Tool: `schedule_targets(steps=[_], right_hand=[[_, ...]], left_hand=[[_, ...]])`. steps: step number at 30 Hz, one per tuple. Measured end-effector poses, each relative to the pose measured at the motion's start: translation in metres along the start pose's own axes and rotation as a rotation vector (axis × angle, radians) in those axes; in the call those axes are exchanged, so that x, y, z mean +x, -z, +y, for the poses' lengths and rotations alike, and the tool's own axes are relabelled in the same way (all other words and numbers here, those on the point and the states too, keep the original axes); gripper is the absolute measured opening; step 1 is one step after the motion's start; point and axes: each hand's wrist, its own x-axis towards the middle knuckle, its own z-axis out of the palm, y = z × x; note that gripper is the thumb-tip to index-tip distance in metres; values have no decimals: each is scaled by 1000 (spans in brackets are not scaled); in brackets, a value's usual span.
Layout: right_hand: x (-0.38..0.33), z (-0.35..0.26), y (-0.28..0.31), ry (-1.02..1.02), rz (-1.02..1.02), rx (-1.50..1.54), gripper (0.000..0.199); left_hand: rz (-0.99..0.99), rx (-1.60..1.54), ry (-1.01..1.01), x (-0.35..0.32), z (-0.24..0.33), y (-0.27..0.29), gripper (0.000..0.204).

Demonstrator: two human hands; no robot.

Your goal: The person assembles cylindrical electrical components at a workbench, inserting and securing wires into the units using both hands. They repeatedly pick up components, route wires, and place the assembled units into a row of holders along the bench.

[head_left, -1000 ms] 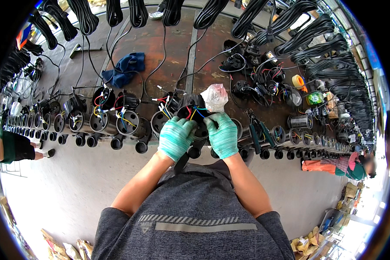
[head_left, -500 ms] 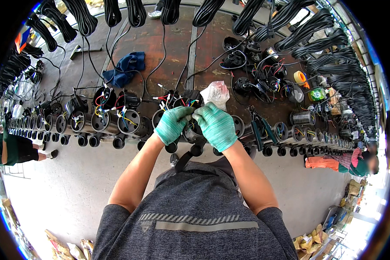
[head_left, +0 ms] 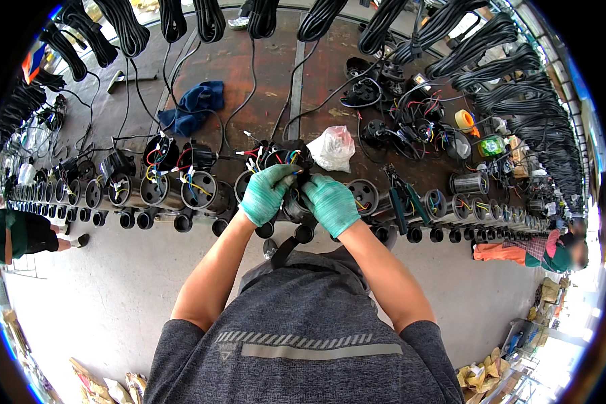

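Observation:
Both my hands wear green knit gloves and work over the row of metal cylinders at the table's front edge. My left hand [head_left: 268, 193] is closed in a pinch on thin coloured wires [head_left: 295, 161] beside a dark wired part. Just to its right, my right hand [head_left: 331, 204] has its fingers bent against the same spot; whatever they grip is hidden. Behind my fingers lies a black round fitting with loose red, yellow and white-tipped leads [head_left: 271, 153]. A clear plastic bag of small pale pieces [head_left: 332, 149] sits beyond my right hand.
Green-handled pliers [head_left: 406, 196] lie right of my right hand. A blue cloth [head_left: 196, 106], a tape roll [head_left: 464, 120] and tangled black wired parts [head_left: 411, 121] are on the table. Coiled black cables [head_left: 316, 23] hang along the far edge. Other people stand at both far sides.
My right hand has shifted down and left, uncovering more of the plastic bag. My fingertips, earlier pressed together, are now apart with wires and a dark part showing between them.

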Motion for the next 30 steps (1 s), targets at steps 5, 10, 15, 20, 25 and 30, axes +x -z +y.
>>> schedule_targets(steps=[5, 10, 15, 20, 25, 30], right_hand=[[5, -6, 17, -199, -25, 57, 18], [2, 0, 12, -423, 179, 412, 17], [-12, 5, 11, -613, 201, 755, 16], [-22, 4, 28, -497, 74, 428, 15], [-18, 1, 48, -459, -191, 501, 17], [-23, -1, 38, -572, -277, 758, 16]], left_hand=[[27, -33, 55, -2, -1, -1, 25], [-92, 74, 176, 8, 6, 0, 28], [-28, 165, 85, 6, -3, -8, 25], [-1, 410, -138, 11, 6, -10, 22], [-20, 405, -287, 10, 7, -17, 24], [-17, 544, -408, 4, 9, -25, 27]])
